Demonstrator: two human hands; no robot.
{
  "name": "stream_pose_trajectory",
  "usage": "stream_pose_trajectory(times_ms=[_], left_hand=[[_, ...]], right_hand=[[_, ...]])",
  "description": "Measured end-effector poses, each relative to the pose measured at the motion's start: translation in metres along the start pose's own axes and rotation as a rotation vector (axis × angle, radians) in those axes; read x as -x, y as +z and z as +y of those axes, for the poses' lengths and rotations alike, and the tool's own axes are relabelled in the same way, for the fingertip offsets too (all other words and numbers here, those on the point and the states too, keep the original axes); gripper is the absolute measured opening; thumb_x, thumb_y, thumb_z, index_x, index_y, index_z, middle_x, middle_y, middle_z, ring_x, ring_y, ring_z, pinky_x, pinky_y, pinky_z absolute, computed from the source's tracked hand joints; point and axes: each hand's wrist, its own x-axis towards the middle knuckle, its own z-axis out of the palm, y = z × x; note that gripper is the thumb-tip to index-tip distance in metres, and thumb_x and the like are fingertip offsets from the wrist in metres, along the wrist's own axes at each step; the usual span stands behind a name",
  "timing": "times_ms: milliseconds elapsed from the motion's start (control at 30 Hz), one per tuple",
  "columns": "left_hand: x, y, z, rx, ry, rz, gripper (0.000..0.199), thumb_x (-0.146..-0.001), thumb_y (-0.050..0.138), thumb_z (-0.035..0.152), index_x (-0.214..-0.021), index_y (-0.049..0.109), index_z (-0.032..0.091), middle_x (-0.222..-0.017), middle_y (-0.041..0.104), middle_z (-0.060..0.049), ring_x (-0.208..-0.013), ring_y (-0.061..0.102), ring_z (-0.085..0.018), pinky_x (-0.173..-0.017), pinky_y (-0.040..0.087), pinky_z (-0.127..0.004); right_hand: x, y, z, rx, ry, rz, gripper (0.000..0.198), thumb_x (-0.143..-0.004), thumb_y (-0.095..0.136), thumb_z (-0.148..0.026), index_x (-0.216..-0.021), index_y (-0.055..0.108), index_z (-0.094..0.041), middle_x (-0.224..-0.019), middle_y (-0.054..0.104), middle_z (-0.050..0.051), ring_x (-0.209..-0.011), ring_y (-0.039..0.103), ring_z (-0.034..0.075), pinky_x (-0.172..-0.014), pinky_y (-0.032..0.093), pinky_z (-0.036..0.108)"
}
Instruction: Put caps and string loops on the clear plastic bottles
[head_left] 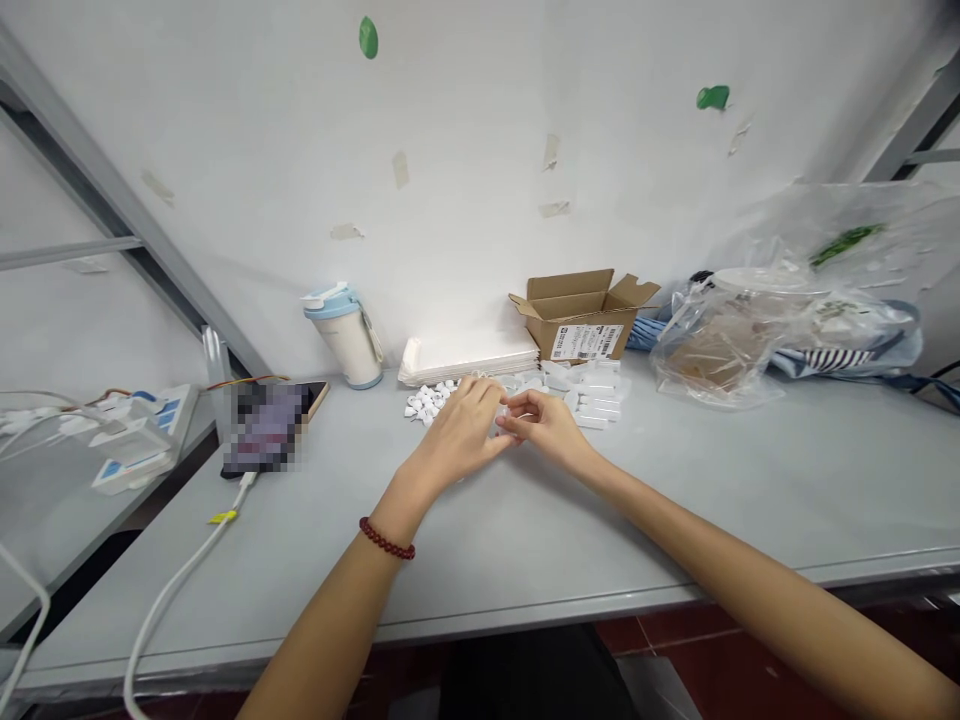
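My left hand (466, 428), with a dark red bead bracelet (386, 540) on its wrist, is bent over the grey table with thumb and fingers brought together. Facing it, my right hand (553, 428) pinches with its thumb and fingertips. The fingertips of both hands meet around something small and pale, mostly hidden, which I cannot make out. Just behind my left hand lies a heap of small white pieces (427, 402). Beyond my right hand are several white pieces in clear plastic sleeves (600, 393).
Behind the pieces are a stack of flat white envelopes (472, 358) and an open cardboard box (577, 325). A white-and-blue cup (346, 340) stands left of them. Farther left lie a phone (266, 425) on a cable and a power strip (146, 440). Plastic bags (720, 350) sit at right.
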Motion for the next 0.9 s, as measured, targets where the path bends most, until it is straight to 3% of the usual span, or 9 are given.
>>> stream_pose_trajectory(times_ms=[400,633,900], left_hand=[[0.004,-0.017,0.008,-0.051,-0.164,-0.320,0.020,-0.075,0.058,0.025,-0.091,0.048,0.018,-0.097,0.055,-0.007,-0.095,0.046,-0.025,-0.075,0.042,-0.035],[0.009,-0.025,-0.003,0.014,-0.270,-0.421,0.030,-0.065,0.058,0.026,-0.093,0.049,0.020,-0.094,0.053,-0.005,-0.096,0.049,-0.024,-0.070,0.042,-0.030],[0.011,-0.026,-0.012,0.017,-0.410,-0.530,0.047,-0.059,0.064,0.037,-0.102,0.051,0.020,-0.099,0.053,-0.006,-0.085,0.054,-0.022,-0.064,0.043,-0.028]], right_hand=[[0.012,0.017,0.002,0.009,0.081,-0.122,0.019,-0.070,0.064,-0.027,-0.083,0.055,-0.017,-0.074,0.060,0.001,-0.058,0.057,0.013,-0.050,0.049,0.027],[0.013,0.018,0.001,0.254,-0.031,-0.217,0.018,-0.079,0.058,-0.030,-0.086,0.063,-0.014,-0.081,0.067,0.005,-0.072,0.059,0.015,-0.067,0.045,0.028],[0.016,0.019,-0.001,0.415,-0.142,-0.281,0.015,-0.081,0.054,-0.020,-0.088,0.066,-0.014,-0.078,0.067,0.003,-0.066,0.055,0.012,-0.063,0.041,0.024]])
